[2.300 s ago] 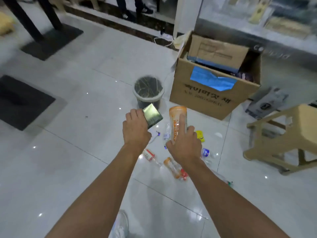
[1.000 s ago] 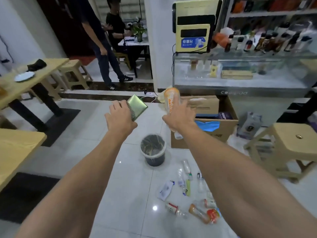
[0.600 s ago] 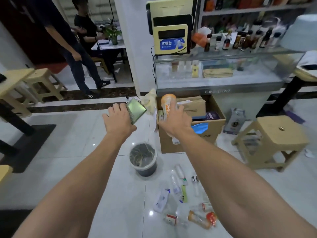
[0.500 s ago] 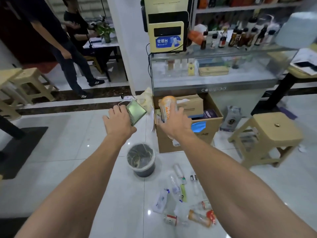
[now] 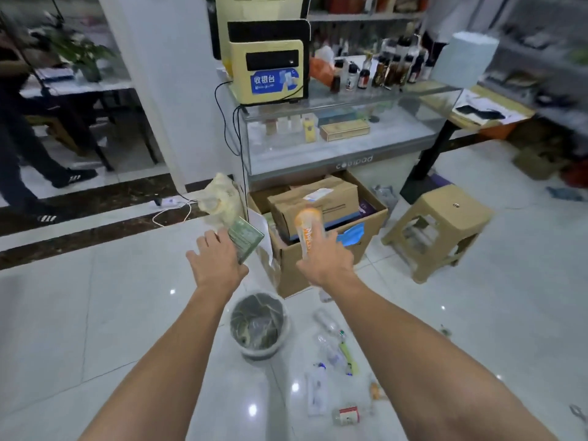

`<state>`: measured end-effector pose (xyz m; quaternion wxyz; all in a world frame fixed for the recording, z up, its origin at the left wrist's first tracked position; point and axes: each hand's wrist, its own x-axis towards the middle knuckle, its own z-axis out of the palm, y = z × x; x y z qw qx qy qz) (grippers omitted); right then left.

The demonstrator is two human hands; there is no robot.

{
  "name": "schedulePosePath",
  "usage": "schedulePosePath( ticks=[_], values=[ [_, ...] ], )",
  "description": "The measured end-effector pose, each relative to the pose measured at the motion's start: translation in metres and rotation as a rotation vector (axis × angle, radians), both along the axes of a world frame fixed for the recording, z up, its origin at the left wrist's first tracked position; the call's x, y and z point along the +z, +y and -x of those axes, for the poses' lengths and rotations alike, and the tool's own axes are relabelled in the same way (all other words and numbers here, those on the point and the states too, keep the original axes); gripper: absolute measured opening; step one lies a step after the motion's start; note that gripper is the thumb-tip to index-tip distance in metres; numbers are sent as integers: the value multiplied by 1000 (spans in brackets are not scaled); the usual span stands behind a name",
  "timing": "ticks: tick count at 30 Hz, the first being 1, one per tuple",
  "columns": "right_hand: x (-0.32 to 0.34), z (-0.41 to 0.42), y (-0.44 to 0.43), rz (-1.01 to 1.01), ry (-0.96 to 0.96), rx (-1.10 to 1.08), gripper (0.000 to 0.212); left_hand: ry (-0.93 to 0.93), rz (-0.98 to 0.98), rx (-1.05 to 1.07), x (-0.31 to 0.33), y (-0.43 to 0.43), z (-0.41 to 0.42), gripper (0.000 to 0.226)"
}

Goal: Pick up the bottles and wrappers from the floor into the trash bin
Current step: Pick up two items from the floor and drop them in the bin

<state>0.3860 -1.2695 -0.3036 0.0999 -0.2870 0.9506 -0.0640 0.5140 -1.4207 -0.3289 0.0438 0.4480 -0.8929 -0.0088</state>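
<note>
2 hands are loaded and raised in front of the person: the left hand [image 5: 218, 264] has its fingers closed round a green wrapper [image 5: 246, 238], which sticks out past the fingertips toward the box [image 5: 318, 237], and the right hand [image 5: 324, 261] grips an orange bottle [image 5: 308, 230] whose upper end stands above the knuckles. Over the last 2 seconds the view has risen from the floor to take in the counter [image 5: 340, 138], and both hands now show above and beyond the bin [image 5: 259, 326], with its open mouth below the wrists and closer to the left one. That suggests the pick-up of these 2 items is done and the drop is what remains; judging by the pictures, neither item has been let go. Several pieces lie on the floor [image 5: 95, 313] below and to the right of the right forearm: a clear bottle [image 5: 327, 324] nearest the bin, a white wrapper [image 5: 316, 391], and a small bottle with a red label [image 5: 346, 416] farthest from the fingers. Blur hides the smaller bits. A fair guess is that the hands must come back and down over the bin before opening, or both items could land on the tiles or in the box.
</note>
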Motion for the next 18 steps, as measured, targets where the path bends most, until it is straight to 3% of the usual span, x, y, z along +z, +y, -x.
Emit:
schedulePosePath(
  ticks=[8, 18],
  values=[
    [-61, -21, -45, -24, -2, -80, 95, -79, -107, -85, -69, -52, -7, 72],
    [-257, -9, -76, -67, -12, 34, 93, -119, -172, -54, -258, -65, -4, 75]
  ],
)
